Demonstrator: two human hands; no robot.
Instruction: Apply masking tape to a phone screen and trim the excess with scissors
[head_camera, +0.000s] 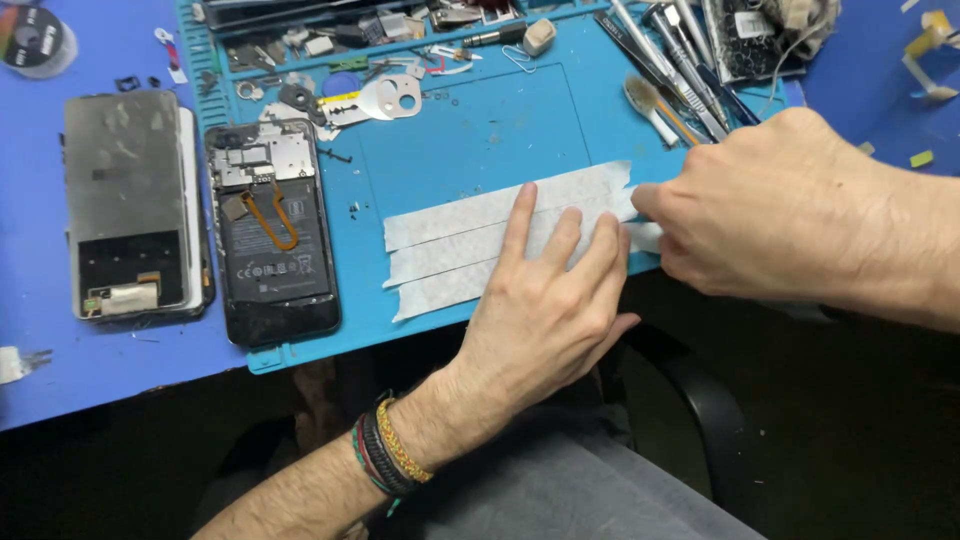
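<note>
Three strips of white tape (470, 235) lie side by side on the blue work mat (470, 120). My left hand (545, 300) presses flat on the strips with its fingers spread. My right hand (780, 215) pinches the right end of the strips at the mat's near edge. An opened phone body (270, 230) with its battery and orange cable showing lies at the mat's left end. A detached screen panel (125, 200) lies beside it on the blue table.
Tweezers and other metal tools (680, 60) and a small brush (648, 105) lie at the mat's back right. Small metal parts and screws (340, 70) are scattered along the mat's back. A tape roll (35, 40) sits far left. A dark chair (700, 400) is below.
</note>
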